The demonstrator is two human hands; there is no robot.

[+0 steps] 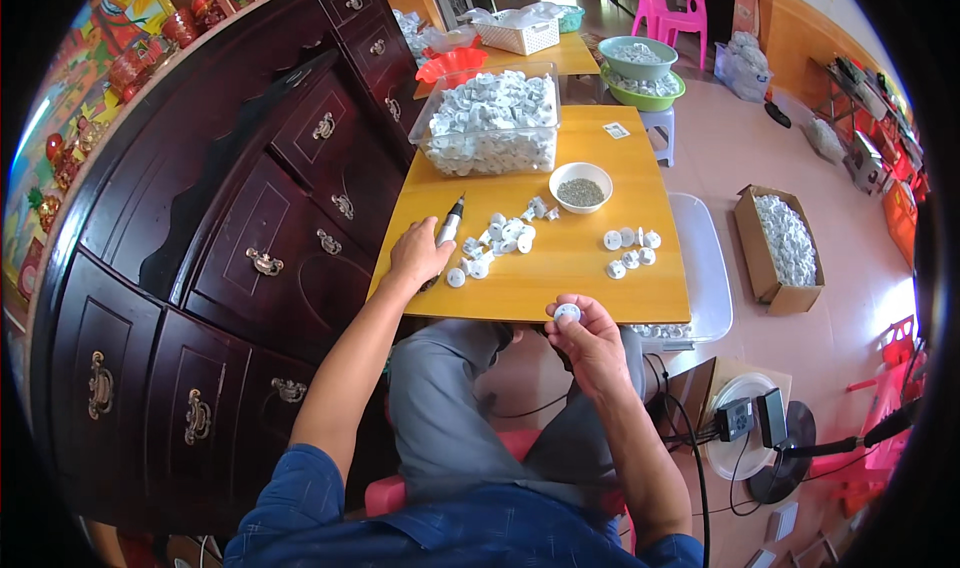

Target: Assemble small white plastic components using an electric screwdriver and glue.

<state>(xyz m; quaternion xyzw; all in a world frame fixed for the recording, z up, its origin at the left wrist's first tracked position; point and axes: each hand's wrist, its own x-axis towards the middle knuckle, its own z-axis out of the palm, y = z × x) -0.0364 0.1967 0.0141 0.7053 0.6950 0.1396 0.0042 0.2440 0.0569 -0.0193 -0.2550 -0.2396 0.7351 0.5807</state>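
Observation:
My left hand (416,258) is at the table's left side, its fingers closed round a silver and black pen-shaped electric screwdriver (450,226), whose tip points away from me. My right hand (590,340) pinches a small round white plastic part (567,313) just past the table's near edge. Between the hands, a loose heap of similar white parts (505,233) lies on the yellow tabletop (560,278). On the right, several more round white pieces (630,258) sit in two loose groups. A white bowl (581,205) behind them holds many tiny metal pieces, probably screws.
A clear bin (440,153) full of white parts stands at the table's far end. Dark wooden drawers (255,183) line the left. To the right are a lidded plastic box (708,268) and a cardboard box (752,258) of white parts. Cables (690,418) hang near my right forearm.

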